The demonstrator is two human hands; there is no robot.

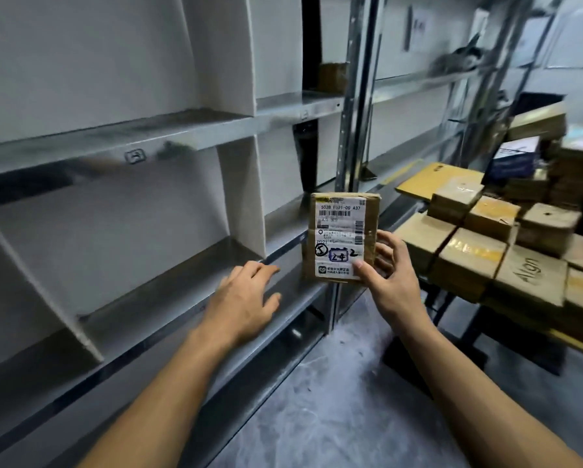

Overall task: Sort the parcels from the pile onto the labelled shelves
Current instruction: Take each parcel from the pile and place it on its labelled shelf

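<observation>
Head view: one labelled cardboard parcel [342, 236] is gripped by the right hand [389, 282], left hand [244, 298] spread empty, while nearby shelves [168, 292] are seen bare and the pile [495, 244] remains large.

Pretty dim, cool grey light overall, no strong shadows anywhere. The metal shelves [168, 136] pick up soft sheen along their front edges. Wide-angle lens bends the uprights and shelf lines hard toward the edges. Top right corner is smeared with motion blur, and the pile [506, 244] is soft too. The parcel [342, 236] label is sharp enough to read.
</observation>
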